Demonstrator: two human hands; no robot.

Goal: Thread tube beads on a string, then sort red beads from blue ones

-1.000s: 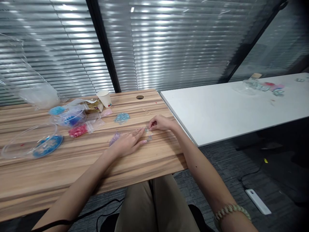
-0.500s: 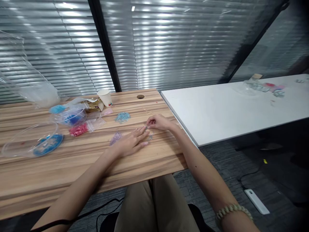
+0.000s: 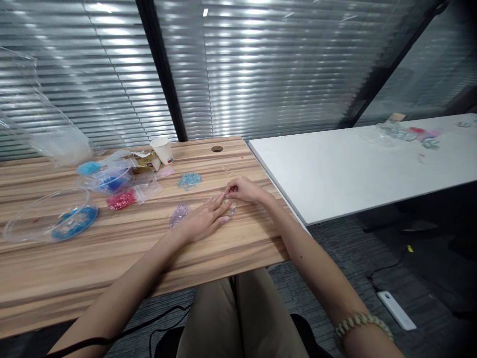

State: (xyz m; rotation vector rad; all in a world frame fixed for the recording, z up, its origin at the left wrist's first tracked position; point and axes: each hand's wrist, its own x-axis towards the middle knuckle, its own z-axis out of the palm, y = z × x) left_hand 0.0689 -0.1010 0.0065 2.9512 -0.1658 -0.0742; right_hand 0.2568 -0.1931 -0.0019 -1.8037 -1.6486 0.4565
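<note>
My left hand (image 3: 203, 219) lies flat on the wooden table (image 3: 141, 263), fingers apart, its fingertips beside a small strand of clear pieces (image 3: 231, 210). My right hand (image 3: 244, 190) is closed in a pinch at the left fingertips; what it pinches is too small to name. Against the left wrist side lies a pile of purple beads (image 3: 180, 214). Farther back is a pile of light blue beads (image 3: 189, 180). Thin yellowish bits (image 3: 228, 171) rest behind my right hand.
At the left are a clear lid with blue pieces (image 3: 74, 223), a clear bowl (image 3: 112, 181), a bag of red beads (image 3: 122, 200) and a paper cup (image 3: 162, 150). A white table (image 3: 335, 169) stands to the right, with small bags at its far end.
My right fingertips have shifted very slightly left, closer to the left fingertips. My left hand stays almost in the same place.
</note>
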